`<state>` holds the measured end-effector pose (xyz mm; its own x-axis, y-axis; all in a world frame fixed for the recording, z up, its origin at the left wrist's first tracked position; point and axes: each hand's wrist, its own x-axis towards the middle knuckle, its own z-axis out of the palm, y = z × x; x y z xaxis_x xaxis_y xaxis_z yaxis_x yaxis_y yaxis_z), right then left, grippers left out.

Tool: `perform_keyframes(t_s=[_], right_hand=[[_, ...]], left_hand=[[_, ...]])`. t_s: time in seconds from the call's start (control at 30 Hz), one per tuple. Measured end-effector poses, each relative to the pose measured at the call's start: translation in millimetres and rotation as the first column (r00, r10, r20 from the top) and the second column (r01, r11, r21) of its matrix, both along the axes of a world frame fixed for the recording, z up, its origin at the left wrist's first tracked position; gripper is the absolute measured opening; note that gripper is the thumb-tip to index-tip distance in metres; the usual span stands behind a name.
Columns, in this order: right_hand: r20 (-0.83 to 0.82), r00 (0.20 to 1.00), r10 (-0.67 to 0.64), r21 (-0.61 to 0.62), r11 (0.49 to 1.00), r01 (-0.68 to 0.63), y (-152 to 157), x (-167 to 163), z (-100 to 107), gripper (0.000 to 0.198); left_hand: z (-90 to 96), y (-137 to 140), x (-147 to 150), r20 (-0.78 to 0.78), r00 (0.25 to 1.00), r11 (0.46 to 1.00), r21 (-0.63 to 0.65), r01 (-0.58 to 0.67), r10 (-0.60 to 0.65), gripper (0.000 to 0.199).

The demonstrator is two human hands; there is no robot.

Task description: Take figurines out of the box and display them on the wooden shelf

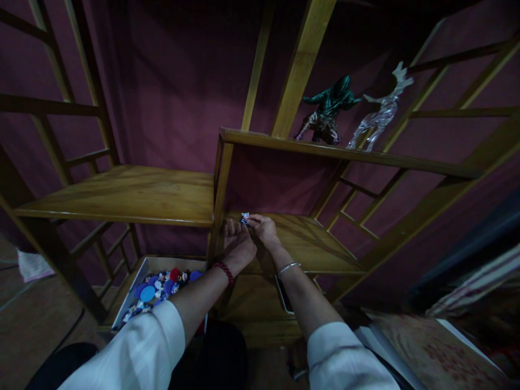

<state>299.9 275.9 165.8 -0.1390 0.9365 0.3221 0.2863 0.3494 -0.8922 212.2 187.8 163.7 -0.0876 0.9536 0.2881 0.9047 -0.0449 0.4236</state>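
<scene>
Right hand [265, 232] is pinching the small figurine [245, 217] between fingertips, toy sitting just left of that grip over the lower shelf [311, 241], long axis unreadable; left hand [241, 247] is curling right beside it, can't tell if gripping.

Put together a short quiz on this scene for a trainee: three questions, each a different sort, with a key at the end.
1. Multiple choice: what stands beside the shiny green-and-brown crouching figure?
A) a striped cloth
B) a shiny, clear-looking deer-shaped figure
C) a round red lamp

2. True or false: the open, white-walled box at lower left holds a bright blue round disc among other small pieces.

3. Fill in the blank: the small white-and-blue figurine is pinched in the person's ____ grip, on the arm wearing the silver-coloured bracelet.

Key:
1. B
2. True
3. right grip
</scene>
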Motion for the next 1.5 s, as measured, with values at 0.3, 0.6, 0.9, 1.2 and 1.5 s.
perform_keyframes(t_s=[0.3,0.6,0.9,1.2,1.5], right_hand=[[0.012,1.0,0.002,0.013,1.0,-0.002,2,0,-3,0.012],[0.068,0.998,0.009,0.043,0.999,-0.012,4,2,-7,0.015],[0.114,0.992,-0.045,0.08,0.996,0.036,0,0,-4,0.014],[0.153,0.988,-0.018,0.117,0.993,0.0,-1,0,-1,0.013],[0.12,0.993,0.01,0.099,0.995,-0.022,3,0,-6,0.017]], left_hand=[[7.3,-5,2,-0.028,0.999,1.0,-0.02,-0.022,0.022,0.051],[9.5,-7,3,-0.121,0.992,0.997,-0.057,-0.047,0.04,0.051],[18.4,-13,3,-0.159,0.986,0.995,-0.075,-0.058,0.046,0.051],[6.7,-5,2,-0.152,0.986,0.998,0.001,-0.07,0.07,0.049],[-2.7,-1,0,-0.194,0.978,0.993,0.102,-0.056,0.075,0.046]])
